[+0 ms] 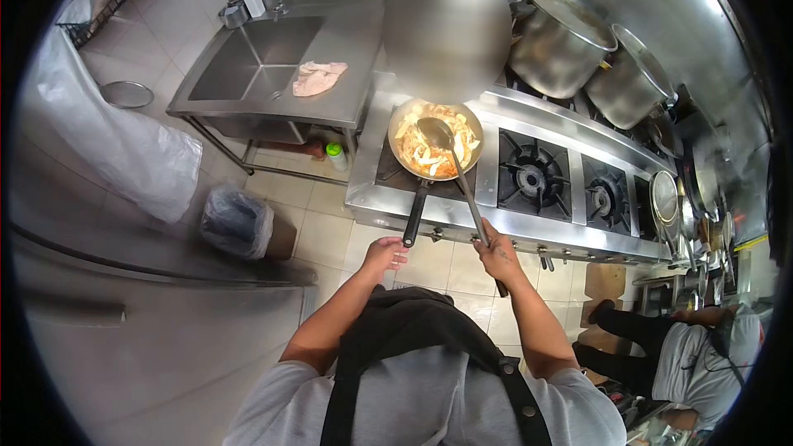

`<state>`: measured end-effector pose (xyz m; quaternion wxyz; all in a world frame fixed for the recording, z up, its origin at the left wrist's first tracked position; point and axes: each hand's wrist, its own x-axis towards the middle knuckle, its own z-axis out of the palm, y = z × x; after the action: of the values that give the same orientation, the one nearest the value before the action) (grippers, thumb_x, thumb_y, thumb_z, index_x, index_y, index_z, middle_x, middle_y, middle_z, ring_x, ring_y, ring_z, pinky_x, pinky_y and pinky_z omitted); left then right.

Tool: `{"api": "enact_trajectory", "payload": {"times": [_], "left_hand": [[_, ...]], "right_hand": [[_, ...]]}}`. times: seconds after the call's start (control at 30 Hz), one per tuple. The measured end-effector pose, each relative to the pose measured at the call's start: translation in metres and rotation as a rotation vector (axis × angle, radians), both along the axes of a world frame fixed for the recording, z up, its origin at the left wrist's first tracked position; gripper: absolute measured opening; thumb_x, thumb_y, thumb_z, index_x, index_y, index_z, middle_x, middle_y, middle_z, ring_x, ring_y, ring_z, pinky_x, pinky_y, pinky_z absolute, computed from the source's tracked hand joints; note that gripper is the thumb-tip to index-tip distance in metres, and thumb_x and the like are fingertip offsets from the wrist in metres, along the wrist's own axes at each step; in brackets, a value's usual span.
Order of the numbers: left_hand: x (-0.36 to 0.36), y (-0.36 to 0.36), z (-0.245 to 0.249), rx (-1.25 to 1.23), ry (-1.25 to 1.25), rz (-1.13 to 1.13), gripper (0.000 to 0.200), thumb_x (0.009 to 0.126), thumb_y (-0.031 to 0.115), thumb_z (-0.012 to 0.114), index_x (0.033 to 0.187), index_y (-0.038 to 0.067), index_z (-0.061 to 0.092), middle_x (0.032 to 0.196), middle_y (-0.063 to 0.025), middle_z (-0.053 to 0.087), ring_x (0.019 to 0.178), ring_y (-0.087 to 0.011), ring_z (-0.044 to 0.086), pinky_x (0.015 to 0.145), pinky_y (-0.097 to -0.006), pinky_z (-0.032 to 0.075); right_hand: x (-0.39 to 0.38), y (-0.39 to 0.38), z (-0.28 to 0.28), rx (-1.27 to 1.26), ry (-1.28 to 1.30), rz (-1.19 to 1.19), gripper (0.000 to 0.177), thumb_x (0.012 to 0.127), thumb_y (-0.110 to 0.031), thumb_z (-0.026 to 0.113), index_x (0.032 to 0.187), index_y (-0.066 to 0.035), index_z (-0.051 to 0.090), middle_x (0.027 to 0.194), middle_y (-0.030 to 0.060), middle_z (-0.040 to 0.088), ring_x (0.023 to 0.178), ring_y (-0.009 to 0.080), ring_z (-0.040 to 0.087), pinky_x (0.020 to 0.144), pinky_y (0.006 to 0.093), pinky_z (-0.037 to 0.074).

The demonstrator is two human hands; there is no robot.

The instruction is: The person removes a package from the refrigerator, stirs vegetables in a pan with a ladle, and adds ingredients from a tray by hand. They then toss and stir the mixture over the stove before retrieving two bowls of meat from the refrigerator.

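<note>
Steel range (pixel 570 227) runs left to right across mid frame. The sink table (pixel 248 58) butts against its left end, and two big stockpots (pixel 557 37) stand at the back right.

The frying pan (pixel 391 136) sits on the leftmost burner, full of pale strips in orange sauce (pixel 413 149). Its black handle (pixel 415 213) points straight back at the person and overhangs the range's front edge.

The ladle (pixel 462 186) has its long axis on a diagonal. The bowl is down in the pan, near centre. The shaft rises over the pan's near-right rim toward the person, and its tail sticks out below the fist.

Right hand (pixel 498 254): closed fist wrapped round the ladle shaft near its end, thumb side up, out past the range's front edge.

Left hand (pixel 385 253): half open, fingers loosely curled, holding nothing. It is just beside the tip of the pan handle, to its left. Contact is not clear; it looks slightly apart.

Room: two bare burners (pixel 531 175) lie to the pan's right. There is tiled floor between the person and the range. A bagged bin (pixel 237 221) stands to the left, well clear of the arm. Another person (pixel 694 355) is low at the right, well apart from both hands.
</note>
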<state>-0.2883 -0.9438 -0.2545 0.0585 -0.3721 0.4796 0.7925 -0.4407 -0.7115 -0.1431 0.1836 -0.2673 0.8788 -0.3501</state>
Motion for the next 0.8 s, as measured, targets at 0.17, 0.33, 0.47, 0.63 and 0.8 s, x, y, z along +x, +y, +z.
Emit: {"api": "enact_trajectory", "payload": {"times": [0.17, 0.33, 0.47, 0.63, 0.8], "left_hand": [[-0.014, 0.0, -0.003, -0.007, -0.017, -0.012, 0.03, 0.086, 0.025, 0.057, 0.111, 0.008, 0.053, 0.097, -0.0068, 0.065, 0.075, -0.0175, 0.064, 0.061, -0.0299, 0.047], [-0.044, -0.005, -0.008, 0.061, -0.032, -0.095, 0.027, 0.088, 0.03, 0.056, 0.106, 0.011, 0.052, 0.094, -0.0053, 0.064, 0.074, -0.0171, 0.063, 0.061, -0.0306, 0.047], [-0.065, 0.0, -0.018, 0.047, -0.032, -0.087, 0.025, 0.092, 0.033, 0.052, 0.102, 0.011, 0.05, 0.08, -0.002, 0.06, 0.061, -0.0143, 0.058, 0.054, -0.0295, 0.048], [-0.07, 0.022, -0.016, -0.087, -0.001, -0.044, 0.023, 0.095, 0.032, 0.046, 0.098, 0.009, 0.048, 0.072, -0.0001, 0.053, 0.051, -0.0109, 0.051, 0.045, -0.0262, 0.046], [-0.077, 0.048, -0.003, -0.035, -0.003, 0.006, 0.019, 0.097, 0.028, 0.044, 0.098, 0.009, 0.043, 0.07, -0.0001, 0.051, 0.05, -0.0101, 0.049, 0.044, -0.0257, 0.046]], "right_hand": [[-0.002, 0.008, 0.005, 0.154, -0.159, 0.047, 0.057, 0.081, -0.011, 0.057, 0.134, 0.0, 0.039, 0.096, 0.0282, 0.061, 0.091, 0.0418, 0.06, 0.081, 0.0399, 0.047], [0.012, 0.002, 0.034, 0.372, 0.144, 0.066, 0.056, 0.08, -0.011, 0.057, 0.133, -0.002, 0.041, 0.087, 0.0258, 0.063, 0.084, 0.0433, 0.06, 0.078, 0.043, 0.048], [0.017, 0.034, 0.037, 0.109, 0.053, 0.105, 0.057, 0.08, -0.011, 0.057, 0.133, -0.003, 0.041, 0.094, 0.0299, 0.06, 0.091, 0.0444, 0.058, 0.082, 0.0424, 0.047], [0.0, 0.031, 0.019, 0.1, 0.059, 0.122, 0.055, 0.08, -0.01, 0.057, 0.132, -0.001, 0.041, 0.095, 0.0316, 0.059, 0.093, 0.0448, 0.058, 0.083, 0.0428, 0.046], [0.014, 0.007, 0.039, 0.133, 0.149, -0.049, 0.056, 0.08, -0.009, 0.054, 0.133, 0.001, 0.038, 0.088, 0.0307, 0.061, 0.085, 0.0452, 0.06, 0.075, 0.0444, 0.048]]}}
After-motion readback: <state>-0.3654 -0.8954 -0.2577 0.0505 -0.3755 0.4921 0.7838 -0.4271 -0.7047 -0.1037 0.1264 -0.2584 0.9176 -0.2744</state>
